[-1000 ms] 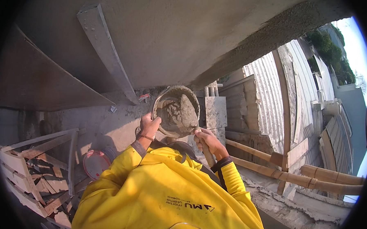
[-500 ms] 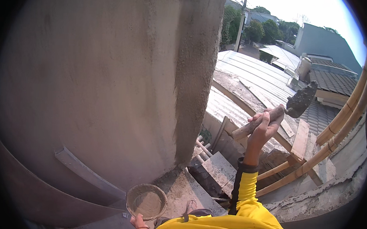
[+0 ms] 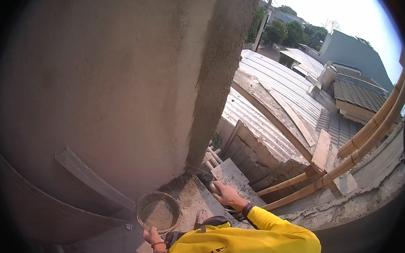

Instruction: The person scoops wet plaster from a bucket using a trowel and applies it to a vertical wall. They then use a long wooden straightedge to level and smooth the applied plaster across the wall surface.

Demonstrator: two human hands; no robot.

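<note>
My right hand (image 3: 230,195) is closed round the handle of a trowel (image 3: 201,171), whose thin blade is seen nearly edge-on at the foot of the wall's corner. Whether the blade touches the wall I cannot tell. My left hand (image 3: 152,237) grips the near rim of a round, mortar-crusted bucket (image 3: 177,207), with grey-brown mortar (image 3: 160,214) inside. Beside both hands rises a tall plastered wall (image 3: 118,86); a darker, rougher band of wet-looking mortar (image 3: 216,77) runs down its right edge.
Bamboo poles (image 3: 345,166) and a plank (image 3: 321,150) stand to the right. Beyond lies a corrugated metal roof (image 3: 276,87). A pale angled strip (image 3: 91,178) leans at the lower left. My foot (image 3: 201,216) rests on a dusty ledge beside a drop with boards.
My right hand has swung the trowel down and left, from raised beside the roof to the wall's foot. The mortar lump seen on its blade no longer shows. My left hand still grips the bucket.
</note>
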